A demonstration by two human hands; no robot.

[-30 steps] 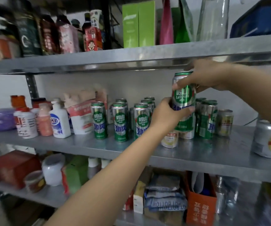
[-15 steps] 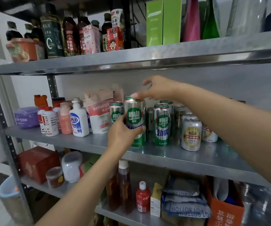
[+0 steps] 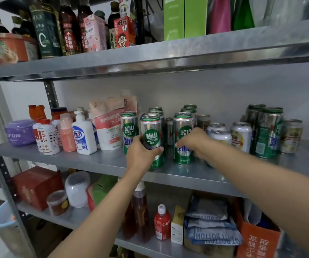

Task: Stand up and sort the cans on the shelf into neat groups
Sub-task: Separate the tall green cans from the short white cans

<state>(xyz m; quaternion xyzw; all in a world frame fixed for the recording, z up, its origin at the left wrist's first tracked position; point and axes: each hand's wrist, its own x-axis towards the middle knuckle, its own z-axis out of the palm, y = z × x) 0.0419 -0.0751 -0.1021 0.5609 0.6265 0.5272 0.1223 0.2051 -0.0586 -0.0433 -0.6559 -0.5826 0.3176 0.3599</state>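
Green cans (image 3: pixel 152 135): two gripped | left hand (image 3: pixel 142 155) one; right hand (image 3: pixel 192 140) one

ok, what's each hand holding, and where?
Left hand grips the front green can around its lower body; right hand grips the neighbouring green can at mid-body.
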